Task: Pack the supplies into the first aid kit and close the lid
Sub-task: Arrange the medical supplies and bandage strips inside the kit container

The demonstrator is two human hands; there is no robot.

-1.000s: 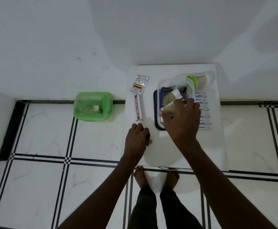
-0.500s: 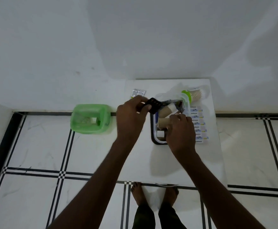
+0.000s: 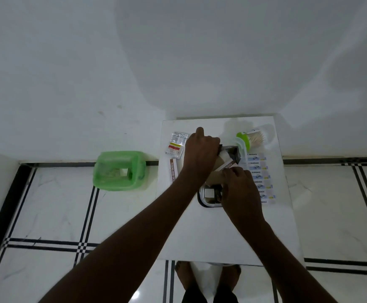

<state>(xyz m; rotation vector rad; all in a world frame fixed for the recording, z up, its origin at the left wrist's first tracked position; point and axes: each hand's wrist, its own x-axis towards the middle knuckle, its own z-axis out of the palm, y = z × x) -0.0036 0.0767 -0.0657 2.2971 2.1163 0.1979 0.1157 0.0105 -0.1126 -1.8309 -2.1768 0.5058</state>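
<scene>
The first aid kit (image 3: 208, 203), a clear box with a dark rim, sits open on the white table (image 3: 222, 232). My left hand (image 3: 200, 157) is curled over its far end, fingers closed around a small dark item (image 3: 230, 152) inside the box. My right hand (image 3: 240, 190) is over the kit's right side, pinching a white and brown carton (image 3: 228, 166) that stands tilted in the box. Outside the kit lie a sachet pack (image 3: 177, 143), a long ointment box (image 3: 174, 172), a strip of bandages (image 3: 260, 178) and a green-lidded jar of cotton swabs (image 3: 253, 138).
A green plastic container (image 3: 119, 170) stands on the tiled floor, left of the table against the wall. The table's back edge touches the white wall. My bare feet (image 3: 208, 274) are at the table's near edge.
My left hand picked up a small dark item from the table's front and carried it over the kit, then lowered it in. My right hand stayed at the kit, shifting onto the carton.
</scene>
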